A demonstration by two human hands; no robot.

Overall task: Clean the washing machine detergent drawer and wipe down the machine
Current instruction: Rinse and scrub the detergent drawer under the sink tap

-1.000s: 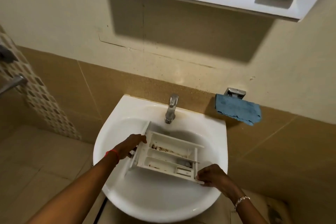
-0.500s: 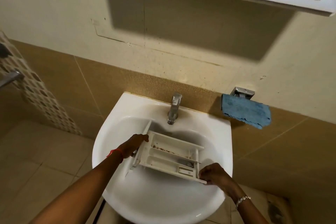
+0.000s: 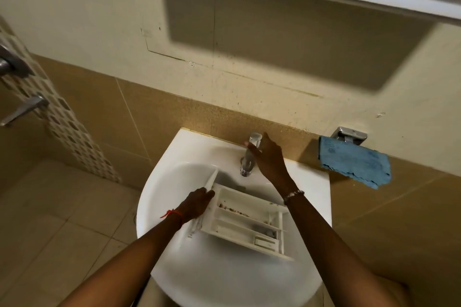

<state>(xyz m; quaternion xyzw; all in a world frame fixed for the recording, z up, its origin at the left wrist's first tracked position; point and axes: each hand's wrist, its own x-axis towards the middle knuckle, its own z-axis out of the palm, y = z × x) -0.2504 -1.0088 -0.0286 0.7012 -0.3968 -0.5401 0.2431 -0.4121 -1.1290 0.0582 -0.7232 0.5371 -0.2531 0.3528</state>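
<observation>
Now the drawer (image 3: pixel 245 219) is held at its end by the left hand (image 3: pixel 198 203) over the sink (image 3: pixel 169 162), and the tap (image 3: pixel 246 165) is gripped by the right hand (image 3: pixel 268 159).

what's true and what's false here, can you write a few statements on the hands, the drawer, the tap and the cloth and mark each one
1. The left hand holds the left end of the white plastic detergent drawer. True.
2. The drawer lies on the floor. False: it sits in the white ceramic basin.
3. The right hand is at the top of the chrome metal tap. True.
4. The blue cloth lies in the basin. False: it hangs from a metal wall holder to the right of the basin.
5. Brown residue shows in the drawer's rear compartment. True.
</observation>
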